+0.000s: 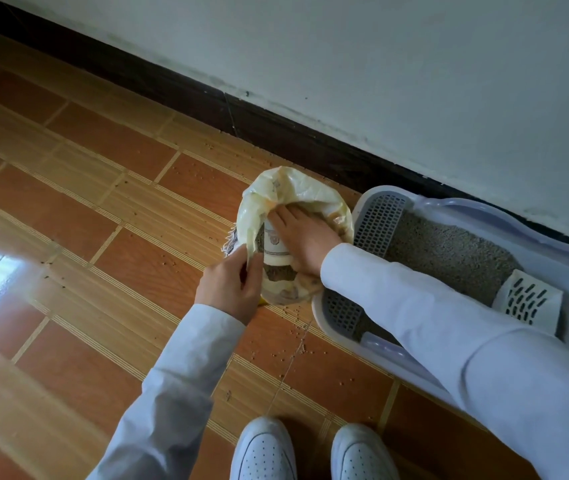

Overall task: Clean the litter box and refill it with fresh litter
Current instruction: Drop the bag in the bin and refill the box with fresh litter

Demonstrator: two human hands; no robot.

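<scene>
Your litter box, a pale lavender plastic tray with a grey perforated grid at its near end, sits on the floor against the dark skirting board at the foot of the white wall. It holds a bed of fine grey litter, and a white slotted plastic scoop lies on that litter toward the far right end, partly hidden by your right sleeve.

Just beside the box, on its left, stands an open pale yellow plastic litter bag, its mouth rolled wide. Your left hand pinches the near rim of the bag, fingers curled over the plastic edge. Your right hand reaches into the bag and curls round a white cup lying on its side, its open mouth showing brownish granules inside.

The cup bears a dark printed band and a small emblem, but the writing is too blurred to read; the print on the bag is no clearer.

Small brown granules lie scattered over the orange and tan tiled floor. Your two white perforated shoes show at the bottom edge.
</scene>
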